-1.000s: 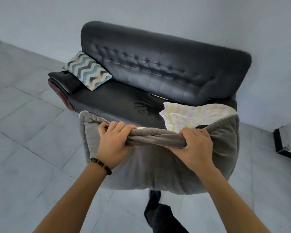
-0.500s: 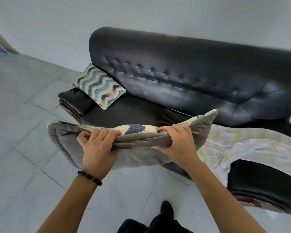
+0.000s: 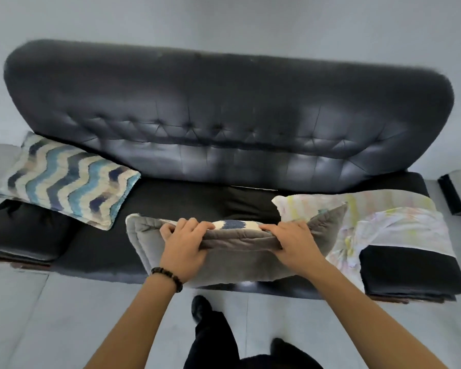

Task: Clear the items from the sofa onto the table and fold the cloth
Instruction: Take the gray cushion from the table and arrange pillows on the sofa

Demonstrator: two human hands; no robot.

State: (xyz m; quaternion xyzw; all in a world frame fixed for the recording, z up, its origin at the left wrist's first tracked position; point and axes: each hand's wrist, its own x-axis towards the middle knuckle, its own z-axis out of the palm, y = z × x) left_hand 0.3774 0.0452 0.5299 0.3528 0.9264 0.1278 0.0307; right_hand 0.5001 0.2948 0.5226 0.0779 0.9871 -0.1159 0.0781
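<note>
Grey cushion: over sofa seat front edge | left hand, right hand: fingers clamped on its top edge | pale cloth: draped over right seat end | wavy-striped pillow: left end

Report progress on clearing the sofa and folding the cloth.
Done: nothing visibly. In hand: left hand and right hand grip the grey cushion over the seat. Left: the wavy cushion and unfolded pastel cloth remain on the sofa.
</note>
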